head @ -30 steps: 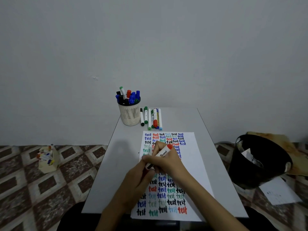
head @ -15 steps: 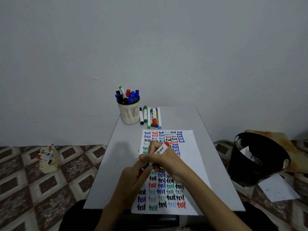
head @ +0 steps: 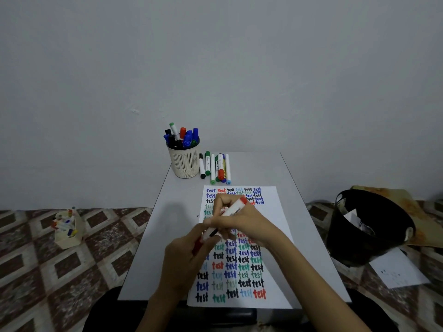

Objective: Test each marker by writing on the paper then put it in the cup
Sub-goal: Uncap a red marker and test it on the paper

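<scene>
My right hand [head: 242, 224] grips a white marker with a red end [head: 236, 208] slanted over the paper [head: 275, 212]. My left hand [head: 189, 255] holds the red cap [head: 198, 245] at the marker's lower end, where a dark tip shows. The paper is covered with rows of the word "test" in several colours. A cream slotted cup [head: 184, 161] with several markers stands at the table's far left. Several loose markers [head: 215, 167] lie in a row right of the cup.
The small grey table [head: 172, 212] stands against a grey wall. A black bin [head: 369, 228] with paper in it sits on the floor to the right, a loose sheet [head: 398, 271] beside it. A small box of markers [head: 67, 226] sits on the patterned floor at left.
The hands have drawn slightly apart at the marker's lower end; the red cap in my left hand has slid down off the tip. The view shifted a little.
</scene>
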Demonstrator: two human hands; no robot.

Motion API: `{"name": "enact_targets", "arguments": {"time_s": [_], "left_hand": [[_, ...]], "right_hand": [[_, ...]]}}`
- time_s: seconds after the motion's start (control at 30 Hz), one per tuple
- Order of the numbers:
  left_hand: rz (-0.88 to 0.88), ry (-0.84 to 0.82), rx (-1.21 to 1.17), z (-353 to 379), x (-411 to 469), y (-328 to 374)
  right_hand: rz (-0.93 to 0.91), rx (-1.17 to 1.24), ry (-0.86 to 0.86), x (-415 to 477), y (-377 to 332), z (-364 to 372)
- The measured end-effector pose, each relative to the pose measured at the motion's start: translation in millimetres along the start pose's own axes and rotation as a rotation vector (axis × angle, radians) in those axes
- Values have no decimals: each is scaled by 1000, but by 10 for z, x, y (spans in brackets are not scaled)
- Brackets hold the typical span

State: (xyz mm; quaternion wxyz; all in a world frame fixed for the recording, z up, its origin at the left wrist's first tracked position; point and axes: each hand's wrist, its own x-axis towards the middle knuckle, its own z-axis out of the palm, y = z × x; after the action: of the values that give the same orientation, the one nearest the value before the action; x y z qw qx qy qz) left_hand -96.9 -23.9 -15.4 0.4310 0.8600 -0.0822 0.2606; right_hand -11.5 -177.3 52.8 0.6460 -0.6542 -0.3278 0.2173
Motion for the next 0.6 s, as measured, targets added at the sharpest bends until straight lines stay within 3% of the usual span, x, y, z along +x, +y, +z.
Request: {"name": "enact_targets", "arguments": {"time_s": [0.13, 0.27, 0.37, 0.6], "left_hand": [[-6, -15, 218, 50, 47, -67], [73, -180, 417, 164, 30, -190], [72, -192, 432, 170, 29, -192], [64, -194, 436, 168, 35, -200]], "right_hand": [[-12, 284, 275, 53, -14, -413], [1, 173, 585, 61, 153, -891], [78, 42, 677, 74, 283, -1004], [59, -70, 743, 137, 556, -996]]}}
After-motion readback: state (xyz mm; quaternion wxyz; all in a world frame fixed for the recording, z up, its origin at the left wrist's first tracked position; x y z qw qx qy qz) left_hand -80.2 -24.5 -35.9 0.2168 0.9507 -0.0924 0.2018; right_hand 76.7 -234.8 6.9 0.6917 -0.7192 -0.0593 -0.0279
